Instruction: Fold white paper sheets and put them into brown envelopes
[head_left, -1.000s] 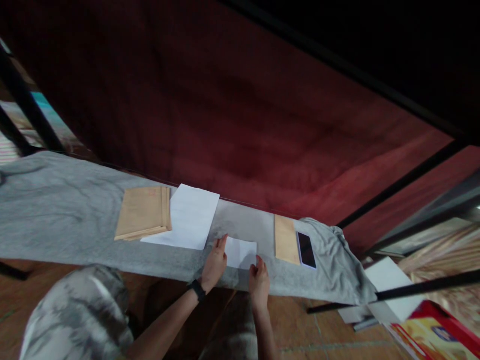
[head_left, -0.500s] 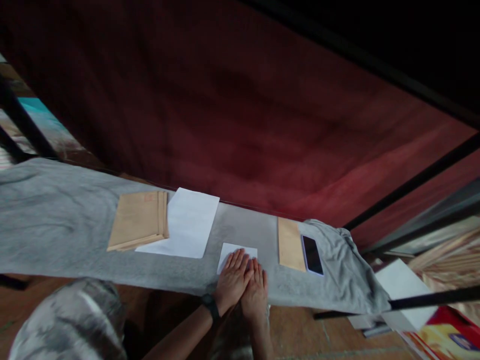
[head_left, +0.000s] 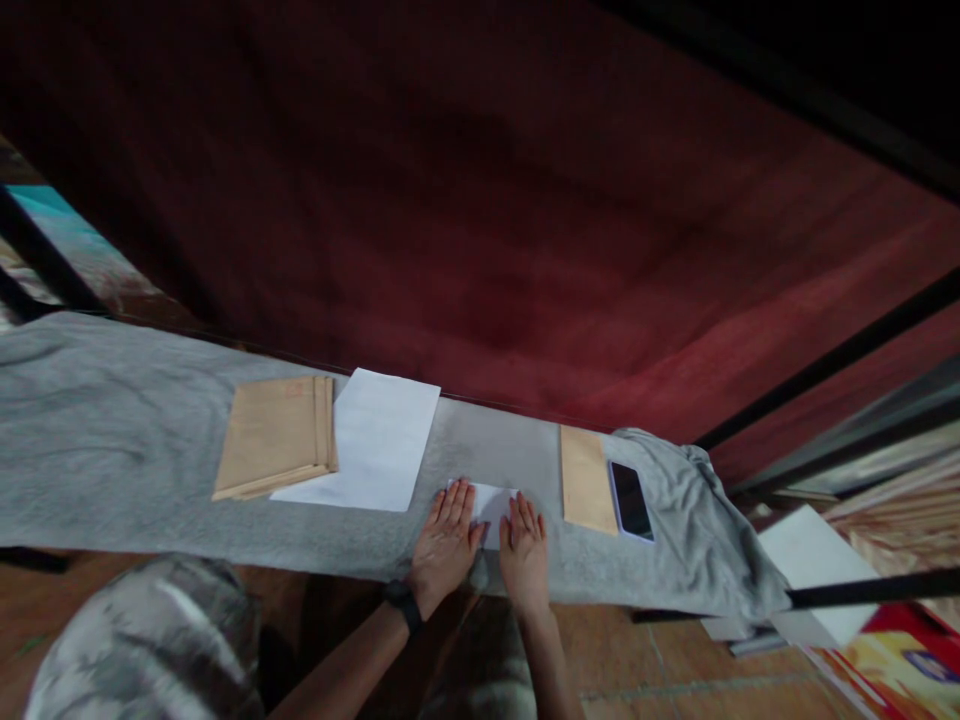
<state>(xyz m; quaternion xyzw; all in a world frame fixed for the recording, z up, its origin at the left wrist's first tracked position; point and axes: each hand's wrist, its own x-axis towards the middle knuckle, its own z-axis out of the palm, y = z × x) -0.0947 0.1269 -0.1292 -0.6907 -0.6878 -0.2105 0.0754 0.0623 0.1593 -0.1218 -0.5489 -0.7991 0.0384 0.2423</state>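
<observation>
A small folded piece of white paper lies on the grey cloth in front of me. My left hand, with a dark watch at the wrist, rests flat over the paper's left side, fingers stretched out. On its right edge lies my right hand, also flat with the fingers extended. The middle of the paper shows between the two hands. To the left is a larger white sheet, partly under a stack of brown envelopes. A single brown envelope lies right of my right hand.
A phone lies beside the single envelope on the grey cloth. Behind the narrow surface hangs a dark red curtain. Black metal bars stand at the right, with a red and yellow package low down there.
My hands have moved apart, the left one leftward and the right one slightly rightward. Before, they lay together on the paper's lower part; now the paper's middle shows between them.
</observation>
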